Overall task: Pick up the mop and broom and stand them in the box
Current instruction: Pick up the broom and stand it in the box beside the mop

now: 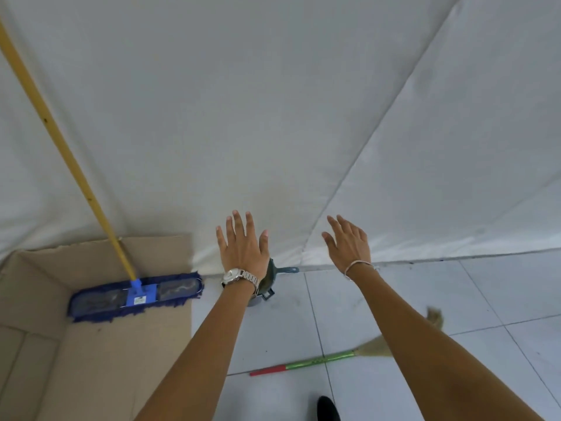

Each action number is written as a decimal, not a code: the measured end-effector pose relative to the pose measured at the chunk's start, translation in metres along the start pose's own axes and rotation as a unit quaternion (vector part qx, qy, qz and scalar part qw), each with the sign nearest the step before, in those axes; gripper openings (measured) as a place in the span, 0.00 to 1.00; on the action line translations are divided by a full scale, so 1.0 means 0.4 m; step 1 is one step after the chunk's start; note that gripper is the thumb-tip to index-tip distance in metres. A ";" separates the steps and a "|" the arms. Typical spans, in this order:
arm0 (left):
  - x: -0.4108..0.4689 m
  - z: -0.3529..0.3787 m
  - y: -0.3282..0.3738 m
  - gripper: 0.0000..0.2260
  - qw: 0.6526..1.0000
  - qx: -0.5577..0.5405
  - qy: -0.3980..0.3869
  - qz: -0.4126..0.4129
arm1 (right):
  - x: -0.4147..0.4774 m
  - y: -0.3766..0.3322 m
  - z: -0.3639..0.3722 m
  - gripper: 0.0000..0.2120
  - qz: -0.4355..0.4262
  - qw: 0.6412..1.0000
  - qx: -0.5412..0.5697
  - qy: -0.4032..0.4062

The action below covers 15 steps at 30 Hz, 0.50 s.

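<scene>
Meanwhile, both hands, left (243,247) and right (349,243), are spread empty; the fringed blue mop (136,296) is stood in the cardboard box (36,287), the straw broom (321,361) left on glossy tiles.

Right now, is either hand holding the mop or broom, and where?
Neither. The left hand and right hand are both open and empty. The mop stands in the box; the broom lies on the floor.

Bright, even, soft daylight with faint shadows; wide-angle view bends straight lines at edges; slight blur throughout, no glare.
</scene>
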<state>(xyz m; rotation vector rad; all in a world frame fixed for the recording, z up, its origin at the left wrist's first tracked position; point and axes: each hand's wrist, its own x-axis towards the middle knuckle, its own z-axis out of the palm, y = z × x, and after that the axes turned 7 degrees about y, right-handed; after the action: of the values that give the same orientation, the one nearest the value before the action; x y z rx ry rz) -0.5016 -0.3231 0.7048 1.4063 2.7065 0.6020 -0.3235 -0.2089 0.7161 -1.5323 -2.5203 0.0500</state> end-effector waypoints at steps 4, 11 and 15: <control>0.006 0.155 0.138 0.27 0.999 0.008 -0.019 -0.029 | 0.032 0.223 0.059 0.25 -0.032 0.998 -0.029 -0.038; -0.019 0.505 0.331 0.31 0.993 -0.004 -0.049 -0.105 | 0.089 0.588 0.302 0.25 -0.090 0.983 -0.054 -0.148; -0.077 0.713 0.349 0.37 0.983 0.007 -0.090 -0.161 | 0.065 0.714 0.503 0.25 -0.091 0.971 -0.049 -0.216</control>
<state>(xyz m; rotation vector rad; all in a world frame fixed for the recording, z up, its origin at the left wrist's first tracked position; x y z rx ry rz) -0.3164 -0.1839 0.4857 0.9384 2.7090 0.4123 -0.1213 -0.0391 0.4860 -1.4438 -3.0353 0.2637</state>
